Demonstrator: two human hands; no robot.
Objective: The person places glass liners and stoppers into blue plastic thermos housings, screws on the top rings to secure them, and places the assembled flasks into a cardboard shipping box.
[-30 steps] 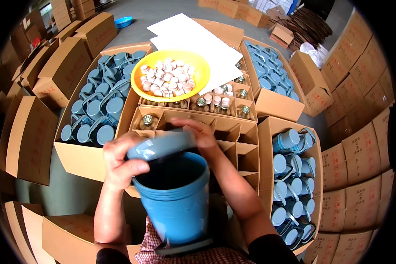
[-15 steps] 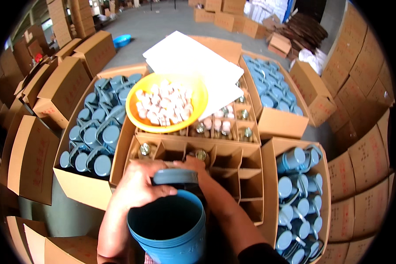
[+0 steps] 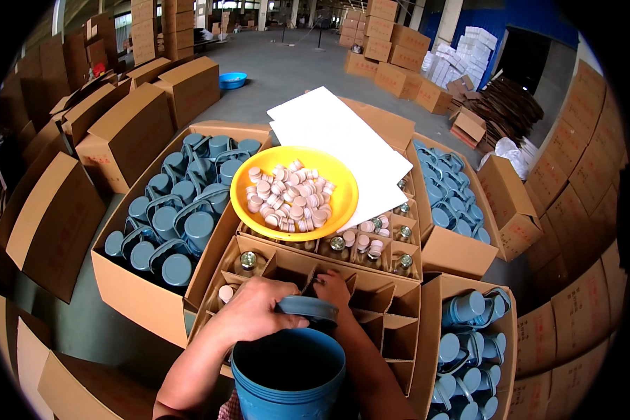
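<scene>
Pinched in my left hand (image 3: 259,308) is a round blue-grey lid (image 3: 306,308), tilted above the far rim of an open, deep blue tub (image 3: 287,374). The tub stands close in front of me between my forearms; its inside is dark. My right hand (image 3: 332,288) reaches past the lid, fingers curled down into a compartment of the divided carton (image 3: 399,364); what they hold, if anything, is hidden. A glass bottle with a shiny metallic top (image 3: 248,262) stands in that carton's far left compartment, and a pinkish cap (image 3: 225,292) shows nearer me.
Beyond, a yellow basin (image 3: 245,220) of pinkish caps sits with white sheets (image 3: 371,154) on a second carton holding several bottles. Cartons of blue handled containers flank it: left (image 3: 136,301), far right (image 3: 462,252), near right (image 3: 427,350). Stacked boxes (image 3: 574,182) line the right.
My view has tilted up, so everything sits lower. The metallic-topped bottle at my right hand no longer shows; that hand's fingers are now down in the compartment. My left hand still holds the lid.
</scene>
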